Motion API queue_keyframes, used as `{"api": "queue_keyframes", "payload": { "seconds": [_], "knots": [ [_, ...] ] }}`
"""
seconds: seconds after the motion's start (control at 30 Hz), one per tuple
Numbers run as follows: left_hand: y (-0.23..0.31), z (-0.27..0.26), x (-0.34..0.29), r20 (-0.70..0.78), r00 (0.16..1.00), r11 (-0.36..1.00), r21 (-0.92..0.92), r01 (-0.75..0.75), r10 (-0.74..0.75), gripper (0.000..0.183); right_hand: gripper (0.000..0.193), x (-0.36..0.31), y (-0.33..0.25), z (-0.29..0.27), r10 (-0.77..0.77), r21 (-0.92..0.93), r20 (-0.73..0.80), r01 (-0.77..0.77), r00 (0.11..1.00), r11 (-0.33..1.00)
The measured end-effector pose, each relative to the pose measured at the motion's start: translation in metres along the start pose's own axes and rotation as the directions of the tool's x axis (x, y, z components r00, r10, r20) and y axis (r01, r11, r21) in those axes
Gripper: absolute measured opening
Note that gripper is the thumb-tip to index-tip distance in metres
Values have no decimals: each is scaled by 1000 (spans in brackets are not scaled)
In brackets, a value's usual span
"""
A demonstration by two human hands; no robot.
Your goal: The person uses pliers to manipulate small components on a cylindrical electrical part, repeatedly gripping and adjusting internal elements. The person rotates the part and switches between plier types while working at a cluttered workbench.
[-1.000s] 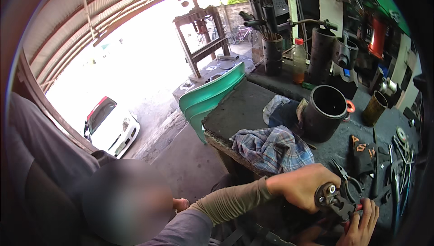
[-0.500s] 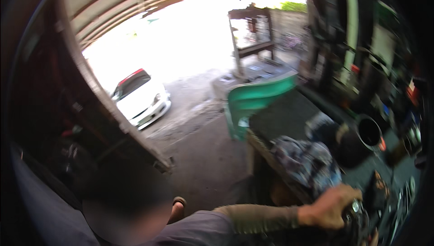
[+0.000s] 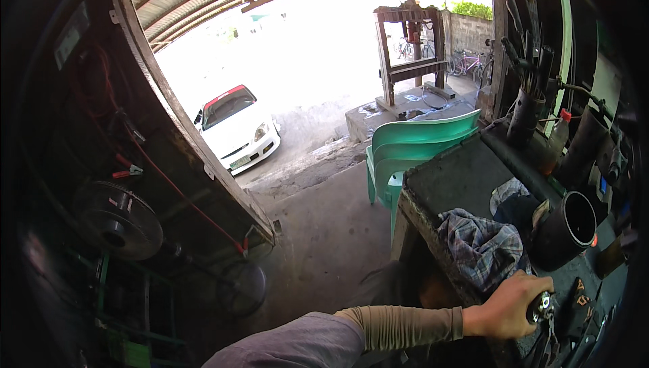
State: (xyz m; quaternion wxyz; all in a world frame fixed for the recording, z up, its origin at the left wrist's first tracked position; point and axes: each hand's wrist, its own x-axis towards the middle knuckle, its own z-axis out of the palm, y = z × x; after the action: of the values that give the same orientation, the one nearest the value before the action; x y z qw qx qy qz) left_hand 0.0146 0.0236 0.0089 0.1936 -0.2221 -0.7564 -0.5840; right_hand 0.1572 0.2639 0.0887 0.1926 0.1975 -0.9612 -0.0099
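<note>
My left hand (image 3: 508, 306) reaches over the near edge of the dark workbench (image 3: 446, 182) at the lower right. A brown sleeve covers its forearm. The fingers are curled round a shiny metal tool with a rounded end (image 3: 543, 306); most of it is hidden, so its kind is unclear. Beside the knuckles lies a crumpled plaid cloth (image 3: 483, 241). Dark hand tools (image 3: 580, 310) rest on the bench just right of the hand. My right hand is not in view.
A black cylinder (image 3: 564, 233) lies tilted behind the cloth. Stacked green plastic chairs (image 3: 419, 141) adjoin the bench's far end. Beyond them stand a press frame (image 3: 414, 67) and a white car (image 3: 236, 128). A fan (image 3: 118, 223) and red cables (image 3: 179, 189) are at left.
My view has swung left and steadied, so the scene sits farther right and looks sharper. My left hand keeps its grip on the metal tool. Fingertips at the lower right have left the picture.
</note>
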Motion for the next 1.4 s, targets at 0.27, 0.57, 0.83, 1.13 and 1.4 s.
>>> {"api": "queue_keyframes", "payload": {
  "seconds": [0.27, 0.57, 0.83, 1.13, 1.4],
  "knots": [
    [-13, -12, 5, 31, 971, 949, -208, 239, -238, 51, 25, 8, -8, -4, 48, 63, 107, -55, 993, 996],
    [1, -25, -4, 34, 935, 930, -88, 356, -354, 59, 23, 15, -7, -1, 81, 96, 111, -92, 991, 991],
    [6, -26, -1, -15, 992, 990, 75, 123, -122, 64, 21, 3, -1, -3, 115, 153, 58, -123, 992, 981],
    [-12, -64, 28, -24, 963, 963, 22, 270, -269, 37, 22, 2, 2, -6, 151, 146, 29, -154, 988, 977],
    [22, -23, 1, 203, 915, 829, -388, 402, -348, 35, 35, 5, 1, 4, 160, 175, 63, -168, 985, 970]
  ]
}}
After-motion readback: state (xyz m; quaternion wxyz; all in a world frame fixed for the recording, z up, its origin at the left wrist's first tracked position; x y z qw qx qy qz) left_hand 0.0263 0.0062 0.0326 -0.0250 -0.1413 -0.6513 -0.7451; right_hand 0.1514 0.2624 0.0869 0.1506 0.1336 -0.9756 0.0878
